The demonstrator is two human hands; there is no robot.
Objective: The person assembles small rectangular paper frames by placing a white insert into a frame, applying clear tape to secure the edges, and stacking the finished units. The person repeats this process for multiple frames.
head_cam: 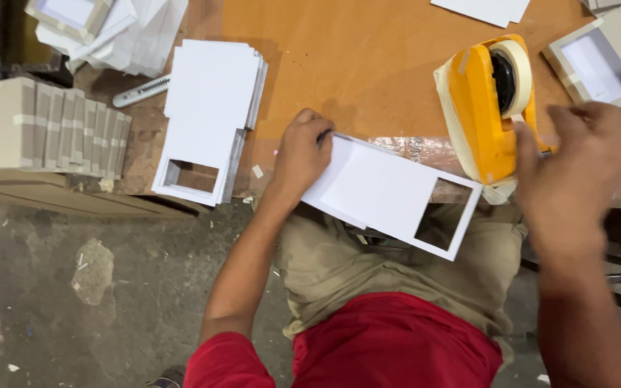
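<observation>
Head view. The white card panel with a square window point(395, 196) lies across the near edge of the orange-brown table point(368, 65), just left of the yellow tape dispenser point(484, 108), which serves here as the landmark. The windowed end of the panel overhangs the table edge above your lap.

Handling judgement: the panel looks light, thin and fairly stiff, but likely to crease or bend at the narrow strips around the window. Take hold on the solid end, away from the cut-out, and keep it supported flat.

Your left hand point(300, 156) sits left of the dispenser, on the panel's far-left corner. The fingers are curled, knuckles up, pressing or pinching that corner against the table; the fingertips are hidden, so I cannot say whether they pinch the edge or merely press it.

Your right hand point(573, 176) is just right of the dispenser and below its tape roll point(512, 70). It is motion-blurred. The fingers appear loosely spread, close to the dispenser's cutter end; whether it holds a strip of tape cannot be told.

Further left of the dispenser stands a stack of matching white panels point(208, 115), the lowest showing its window. Beyond that stack lies a row of finished taped cards point(52, 129). Right of the dispenser, a framed card point(601, 61) rests on the table.
</observation>
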